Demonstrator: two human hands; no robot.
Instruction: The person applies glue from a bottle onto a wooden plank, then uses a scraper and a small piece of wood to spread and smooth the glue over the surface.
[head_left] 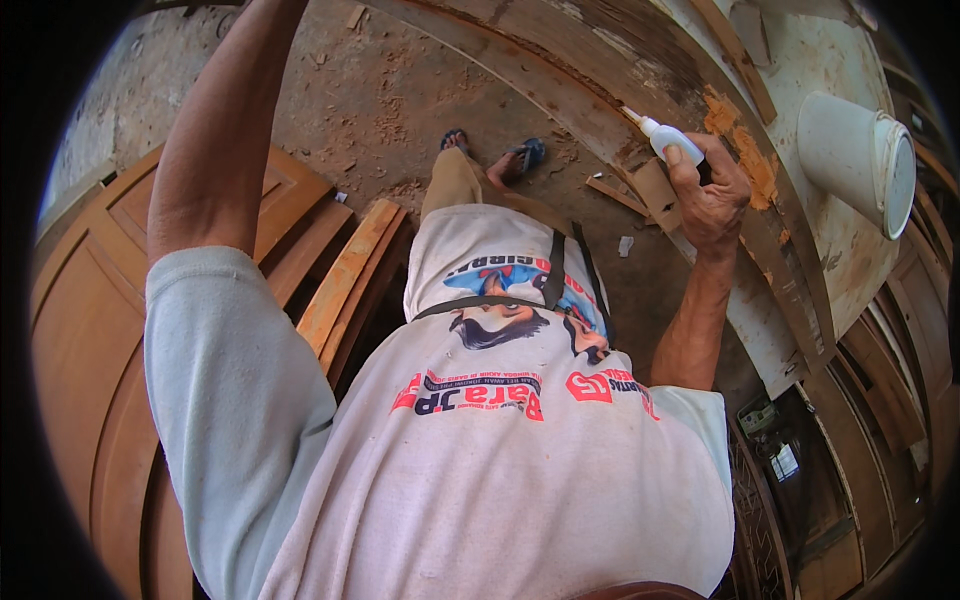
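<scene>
My right hand [714, 205] is closed around a small white squeeze bottle [672, 139] with a narrow pointed nozzle. The nozzle tip points up and left, at a dark groove along a long worn wooden board [540, 75]. I cannot tell whether the tip touches the wood. Close to my hand, an orange-brown patch [748, 150] of rough, flaking material marks the board. My left arm [215, 150] stretches up past the top edge, so its hand is out of sight.
A white plastic bucket [850, 160] sits on a pale, stained surface [815, 70] at right. Panelled wooden doors [95, 310] and loose planks [348, 270] lie at left. Wood scraps and shavings litter the floor [370, 110] around my sandalled feet.
</scene>
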